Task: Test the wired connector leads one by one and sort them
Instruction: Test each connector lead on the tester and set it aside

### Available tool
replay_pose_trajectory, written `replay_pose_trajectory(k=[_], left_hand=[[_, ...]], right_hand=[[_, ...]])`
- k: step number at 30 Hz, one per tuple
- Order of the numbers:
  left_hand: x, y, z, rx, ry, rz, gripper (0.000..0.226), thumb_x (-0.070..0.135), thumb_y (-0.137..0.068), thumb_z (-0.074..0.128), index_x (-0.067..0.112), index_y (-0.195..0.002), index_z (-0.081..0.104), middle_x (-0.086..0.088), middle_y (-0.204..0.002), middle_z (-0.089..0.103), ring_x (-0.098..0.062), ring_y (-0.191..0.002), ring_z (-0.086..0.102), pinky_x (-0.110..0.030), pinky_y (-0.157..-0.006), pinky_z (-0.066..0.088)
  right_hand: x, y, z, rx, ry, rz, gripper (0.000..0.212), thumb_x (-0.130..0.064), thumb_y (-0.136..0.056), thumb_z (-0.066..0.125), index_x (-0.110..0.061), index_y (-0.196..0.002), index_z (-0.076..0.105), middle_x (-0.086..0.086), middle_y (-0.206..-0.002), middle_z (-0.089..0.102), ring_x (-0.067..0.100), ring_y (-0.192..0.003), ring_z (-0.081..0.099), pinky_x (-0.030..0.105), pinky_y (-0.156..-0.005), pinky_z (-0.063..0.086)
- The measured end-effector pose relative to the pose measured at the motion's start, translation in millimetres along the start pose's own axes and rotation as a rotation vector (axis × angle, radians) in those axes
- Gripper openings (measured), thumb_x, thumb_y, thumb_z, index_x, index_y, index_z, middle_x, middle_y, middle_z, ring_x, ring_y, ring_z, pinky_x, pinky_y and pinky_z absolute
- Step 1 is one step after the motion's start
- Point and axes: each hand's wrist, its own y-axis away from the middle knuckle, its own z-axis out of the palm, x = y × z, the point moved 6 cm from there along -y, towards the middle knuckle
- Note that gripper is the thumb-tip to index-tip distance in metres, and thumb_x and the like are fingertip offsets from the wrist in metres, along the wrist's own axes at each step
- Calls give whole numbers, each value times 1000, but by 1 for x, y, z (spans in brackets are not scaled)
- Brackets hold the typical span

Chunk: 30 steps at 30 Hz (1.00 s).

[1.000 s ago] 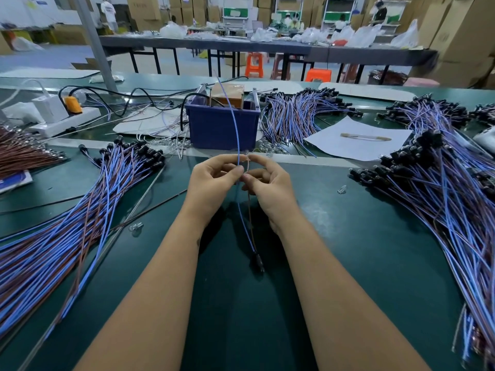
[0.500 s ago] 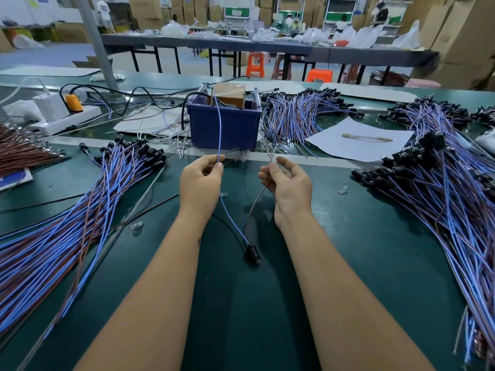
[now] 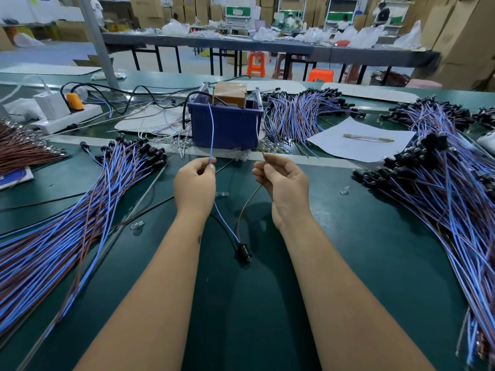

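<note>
One connector lead lies between my hands, its black connector (image 3: 244, 252) resting on the green table (image 3: 348, 250). My left hand (image 3: 195, 186) pinches the lead's blue wire (image 3: 211, 129), which rises toward the top of the blue bin (image 3: 226, 127). My right hand (image 3: 282, 187) pinches the brown wire (image 3: 245, 207), whose pale end points up at the bin's right front. A brown block (image 3: 230, 96) stands inside the bin. Large piles of blue-and-brown leads lie at the left (image 3: 67, 223), the right (image 3: 442, 188) and behind the bin (image 3: 300, 116).
A white power strip (image 3: 67, 117) with an orange plug and black cables sits at the back left. A white paper sheet (image 3: 361, 141) lies right of the bin. Brown wires (image 3: 21, 148) pile at the far left. Small clear bulbs (image 3: 137, 225) are scattered on the table.
My hands have spread apart from a joined position, separating the blue and brown wires. The wire ends now reach up to the bin, and the connector has shifted slightly on the table.
</note>
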Motion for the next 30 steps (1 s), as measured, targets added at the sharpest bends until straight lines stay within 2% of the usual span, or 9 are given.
replay_pose_trajectory(k=[3,7,15,20,25,30], left_hand=[[-2,-1,2,-16,-8,-12,18,16,-93,54,25,-97,69,14,-64,57,-6,-55,46,-22,-54,38],[-5,-1,4,-35,-6,-14,17,16,-92,55,24,-95,69,13,-65,58,-10,-55,47,-25,-58,39],[-7,-1,5,-48,-8,-33,18,18,-91,55,24,-97,71,15,-72,61,-7,-62,52,-26,-64,41],[-6,-1,5,-50,-12,-37,18,18,-91,54,25,-96,70,15,-71,62,-7,-62,53,-26,-63,44],[-5,1,5,-60,-31,-26,18,18,-92,54,26,-96,70,14,-70,62,-7,-62,53,-26,-63,45],[-4,1,6,-69,-42,-31,19,19,-91,54,29,-92,70,13,-64,60,-5,-51,48,-25,-57,40]], right_hand=[[0,0,0,-5,15,9,28,12,-94,47,-9,-87,64,6,-74,67,14,-64,64,21,-64,54],[1,0,-1,13,15,13,27,10,-95,44,-11,-87,60,6,-74,67,12,-60,62,21,-60,53],[2,-3,-7,110,-20,8,22,7,-99,39,-6,-105,55,8,-78,64,11,-59,63,20,-60,53],[5,-3,-8,116,51,33,26,5,-100,40,-4,-115,59,6,-78,63,11,-63,62,19,-62,54],[7,-3,-6,86,145,48,26,7,-99,41,-5,-113,60,6,-77,63,10,-61,61,18,-63,55],[8,-3,-5,75,178,51,27,7,-98,41,-6,-112,60,6,-75,63,8,-57,61,17,-59,52]])
